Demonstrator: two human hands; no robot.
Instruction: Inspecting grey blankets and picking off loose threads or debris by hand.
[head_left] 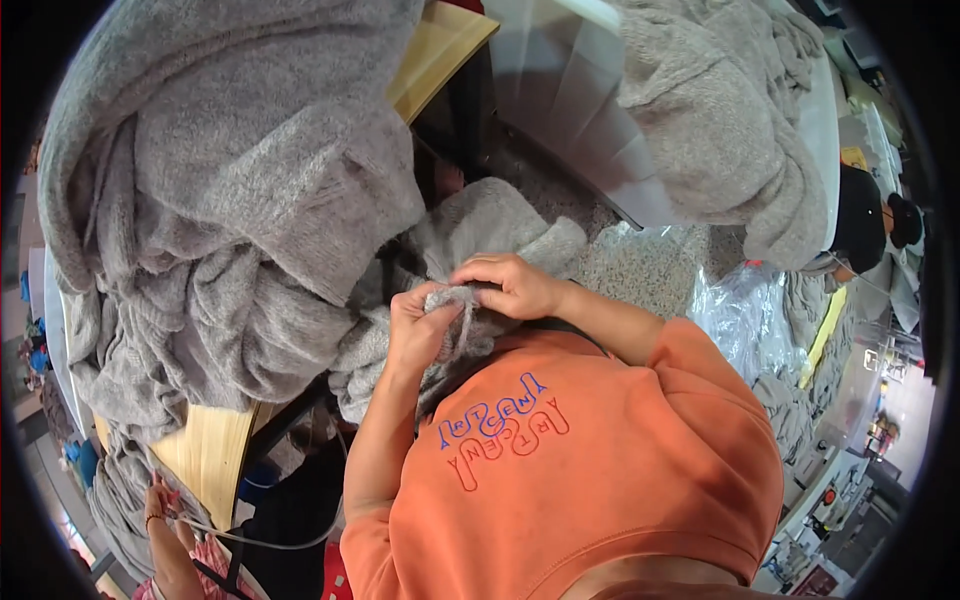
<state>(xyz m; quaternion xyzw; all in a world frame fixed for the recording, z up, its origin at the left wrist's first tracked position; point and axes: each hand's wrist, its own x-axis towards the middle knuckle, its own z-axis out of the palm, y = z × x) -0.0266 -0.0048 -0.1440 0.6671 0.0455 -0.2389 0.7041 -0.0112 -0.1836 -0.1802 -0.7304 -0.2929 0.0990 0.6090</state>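
Observation:
A piece of fuzzy grey knit fabric (500, 225) lies bunched across my lap and hangs past my knees. My left hand (418, 325) is closed on a gathered edge of it, thumb pressed on top. Right against it, my right hand (508, 285) grips the same edge, its fingers curled over the cloth. Both hands meet close in front of my orange sweatshirt. What lies between the fingertips is partly hidden by folds.
A large heap of grey knit fabric (260, 200) covers a wooden table (205, 465) at left. More hangs over a white bin (560, 90) at far right. Clear plastic bags (745, 310) lie on the speckled floor. Another person's hand (160, 500) is at lower left; a person in a black cap (860, 215) sits at right.

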